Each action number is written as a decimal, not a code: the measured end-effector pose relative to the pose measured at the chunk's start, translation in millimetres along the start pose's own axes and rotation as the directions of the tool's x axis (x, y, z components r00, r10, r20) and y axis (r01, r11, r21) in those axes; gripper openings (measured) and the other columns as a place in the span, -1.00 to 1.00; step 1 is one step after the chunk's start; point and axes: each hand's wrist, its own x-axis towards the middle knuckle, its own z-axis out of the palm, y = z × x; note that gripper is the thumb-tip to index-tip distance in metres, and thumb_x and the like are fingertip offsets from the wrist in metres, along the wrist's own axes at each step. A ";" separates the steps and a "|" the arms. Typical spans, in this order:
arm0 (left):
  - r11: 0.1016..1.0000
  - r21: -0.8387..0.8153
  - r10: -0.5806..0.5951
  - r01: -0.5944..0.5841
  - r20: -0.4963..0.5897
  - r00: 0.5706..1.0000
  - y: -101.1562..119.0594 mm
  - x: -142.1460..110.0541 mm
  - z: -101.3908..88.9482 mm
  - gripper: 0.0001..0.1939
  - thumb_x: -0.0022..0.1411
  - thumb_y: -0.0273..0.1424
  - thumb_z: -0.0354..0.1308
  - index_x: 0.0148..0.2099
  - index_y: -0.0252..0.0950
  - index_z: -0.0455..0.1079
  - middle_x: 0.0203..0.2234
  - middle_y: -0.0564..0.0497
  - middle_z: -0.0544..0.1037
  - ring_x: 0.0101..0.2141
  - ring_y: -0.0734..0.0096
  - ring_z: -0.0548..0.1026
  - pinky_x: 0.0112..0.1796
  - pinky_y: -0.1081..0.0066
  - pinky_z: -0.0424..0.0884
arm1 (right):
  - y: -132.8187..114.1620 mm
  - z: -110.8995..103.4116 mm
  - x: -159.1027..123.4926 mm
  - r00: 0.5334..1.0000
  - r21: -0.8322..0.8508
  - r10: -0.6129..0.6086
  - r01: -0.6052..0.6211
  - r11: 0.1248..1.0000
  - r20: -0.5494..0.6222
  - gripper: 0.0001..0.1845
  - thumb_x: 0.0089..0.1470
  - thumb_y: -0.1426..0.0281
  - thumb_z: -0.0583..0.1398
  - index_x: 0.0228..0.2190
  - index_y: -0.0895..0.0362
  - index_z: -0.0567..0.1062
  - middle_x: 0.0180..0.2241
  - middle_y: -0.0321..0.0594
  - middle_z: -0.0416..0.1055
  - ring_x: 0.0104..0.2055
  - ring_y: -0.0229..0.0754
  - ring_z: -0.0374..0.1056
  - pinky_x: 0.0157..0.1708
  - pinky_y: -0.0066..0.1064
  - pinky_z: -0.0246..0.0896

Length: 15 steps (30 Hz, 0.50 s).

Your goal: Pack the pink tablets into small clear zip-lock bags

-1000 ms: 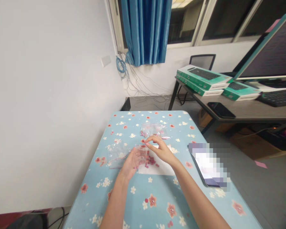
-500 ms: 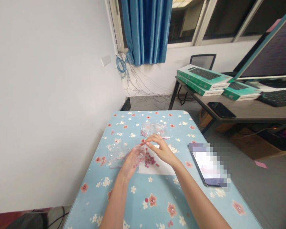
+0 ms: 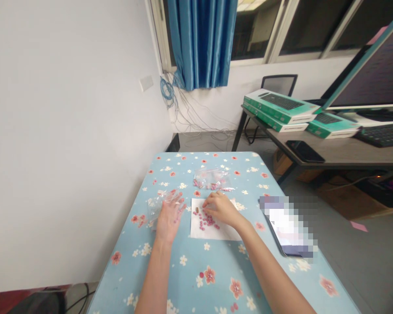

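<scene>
My left hand [image 3: 169, 216] is palm up at the left of the table, its fingers spread, cradling a clear plastic bag [image 3: 176, 216] with a little pink showing through. Another clear bag [image 3: 154, 208] lies flat partly beneath that hand. My right hand [image 3: 222, 208] reaches over a white sheet of paper [image 3: 198, 233], thumb and fingertips closed together down among the pink tablets [image 3: 208, 220]. Whatever is between those fingertips is hidden. A brown capsule [image 3: 197, 210] sits on the paper, left of the right fingertips.
Beyond the paper lies a clear zip bag [image 3: 212, 179] with pink pieces in it. A phone [image 3: 283, 226] with a lit, blurred screen rests at the table's right edge. Keyboard boxes [image 3: 278, 107], a dark phone [image 3: 304, 151] and a monitor [image 3: 370, 69] stand on the desk at right.
My hands were together at the bag's mouth and have parted. The left hand moved left with the bag; the right came down onto the tablets. The brown capsule now shows on the paper.
</scene>
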 end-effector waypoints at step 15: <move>1.000 0.000 -0.010 0.010 0.012 1.000 -0.9 -3.4 5.8 -0.58 0.07 -0.12 0.21 -0.06 -0.20 0.43 -0.12 -0.04 0.54 -0.16 0.32 0.49 -0.08 0.31 0.33 | -9.9 7.5 -1.2 0.997 -0.117 0.079 -0.078 0.990 0.007 -0.86 0.04 0.32 0.20 -0.46 0.13 0.51 -0.43 -0.21 0.42 -0.32 -0.15 0.23 -0.31 -0.39 -0.05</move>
